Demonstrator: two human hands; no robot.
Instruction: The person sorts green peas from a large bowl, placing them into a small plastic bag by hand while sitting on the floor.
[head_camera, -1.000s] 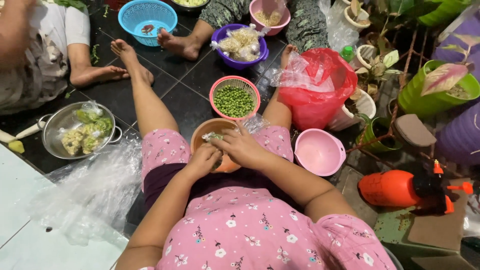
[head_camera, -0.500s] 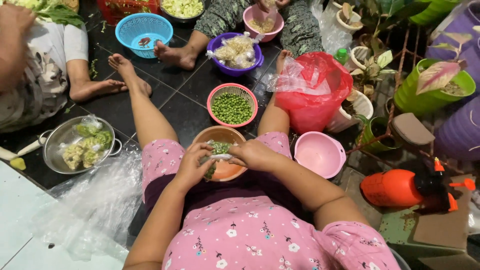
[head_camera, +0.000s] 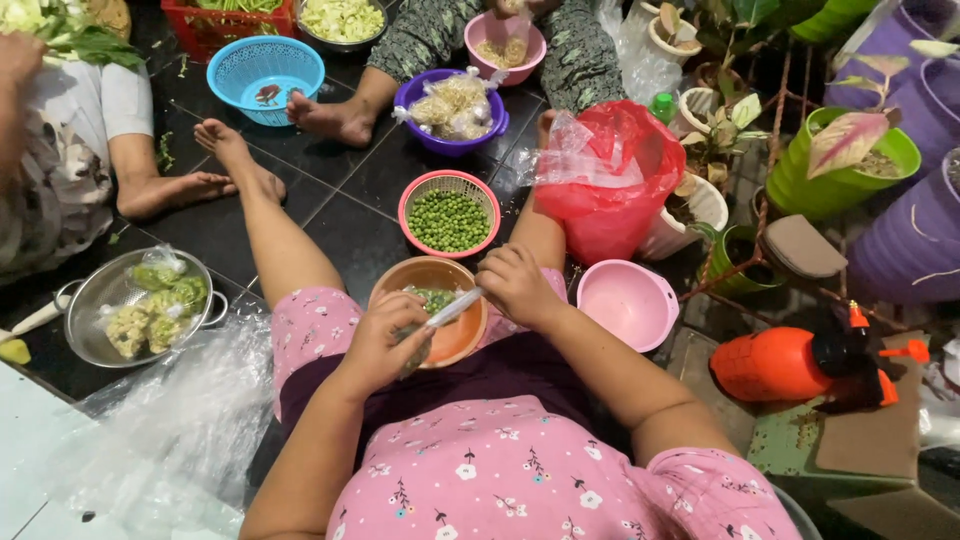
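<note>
Landmark: the orange bowl (head_camera: 440, 310) resting in the lap, between the knees; every place below is told from it, left to right.

Steel pan: the metal pan (head_camera: 100, 300) sits on the dark floor well to the left of the orange bowl, holding filled clear packets of vegetables; probably set out of the working lap so finished packets stay apart.

Plastic sheet: the crumpled clear plastic (head_camera: 170, 420) lies left of and below the bowl, beside the thigh, within reach of the left arm.

Left hand: the left hand (head_camera: 380, 340) is at the bowl's left rim, fingers curled shut on the small clear bag (head_camera: 445, 310); held over the bowl, likely so spilled peas drop back in.

Small clear bag: over the bowl's middle, stretched between both hands, some green peas showing beneath it.

Right hand: the right hand (head_camera: 518, 285) is at the bowl's right rim, fingers pinched together on the bag's other end; the two grips keep it taut.

Pea basket: the pink basket of peas (head_camera: 449, 215) stands just beyond the bowl, close for refilling.

Pink bowl: the empty pink bowl (head_camera: 626, 300) sits just right of the orange bowl.

Red bag: the red plastic bag (head_camera: 610, 180) stands beyond and right of it.
</note>
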